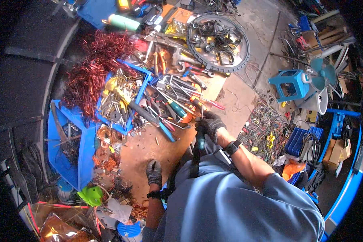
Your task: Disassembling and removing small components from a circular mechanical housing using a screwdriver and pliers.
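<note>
My right hand, in a dark glove, is closed beside the front of a pile of screwdrivers and pliers; what it grips is unclear. A dark teal object shows just under it. My gloved left hand is low over the brown board, fingers curled, their contents hidden. A yellow-headed hammer with a black grip lies across a blue crate of metal parts. A blue-handled tool lies at the board's near side.
Left: red wire tangle, blue bin, green object. Top: spanners, tire with parts inside. Right: blue stool, fan, cable heap, blue frame.
</note>
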### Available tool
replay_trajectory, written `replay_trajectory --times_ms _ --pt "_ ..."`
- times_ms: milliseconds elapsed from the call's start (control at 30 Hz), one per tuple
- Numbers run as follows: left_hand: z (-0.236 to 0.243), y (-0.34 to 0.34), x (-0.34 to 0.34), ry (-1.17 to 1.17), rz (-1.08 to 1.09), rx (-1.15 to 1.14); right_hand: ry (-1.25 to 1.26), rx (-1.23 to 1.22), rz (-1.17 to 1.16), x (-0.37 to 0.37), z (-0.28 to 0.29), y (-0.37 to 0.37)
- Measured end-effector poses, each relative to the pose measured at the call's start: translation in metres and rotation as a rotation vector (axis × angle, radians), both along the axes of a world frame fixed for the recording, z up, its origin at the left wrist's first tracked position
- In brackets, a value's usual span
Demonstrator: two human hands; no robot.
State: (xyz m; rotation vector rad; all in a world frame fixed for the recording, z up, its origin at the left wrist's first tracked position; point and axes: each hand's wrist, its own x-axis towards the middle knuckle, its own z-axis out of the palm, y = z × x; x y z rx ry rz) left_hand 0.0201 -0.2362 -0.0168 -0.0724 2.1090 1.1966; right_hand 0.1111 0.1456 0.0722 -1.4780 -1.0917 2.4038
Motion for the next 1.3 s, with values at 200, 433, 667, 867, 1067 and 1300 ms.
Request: replay_trajectory --times_ms 200,433,667,867,1067,1300 --pt "0.008 0.005 0.002 0.076 -0.013 -0.009 -0.043 -0.043 0.0 -0.003 -0.003 -0.003" --pt "0.013 0.008 -0.004 0.142 -0.113 -0.035 -0.062 0.999 0.414 -0.041 -0.03 0.038" --pt "0.047 0.008 0.014 -0.095 0.055 -0.091 -0.299 1.378 0.821 -0.127 -0.035 0.119" --pt "0.057 -0.016 0.061 0.193 0.002 -0.049 -0.228 1.97 1.035 -0.186 -0.046 0.141" --pt "0.063 -0.052 0.108 0.061 0.019 -0.199 -0.195 1.882 1.151 -0.248 -0.06 0.163" --pt "0.061 -0.087 0.156 0.833 -0.824 -0.473 -0.266 1.898 1.001 -0.264 -0.055 0.176"
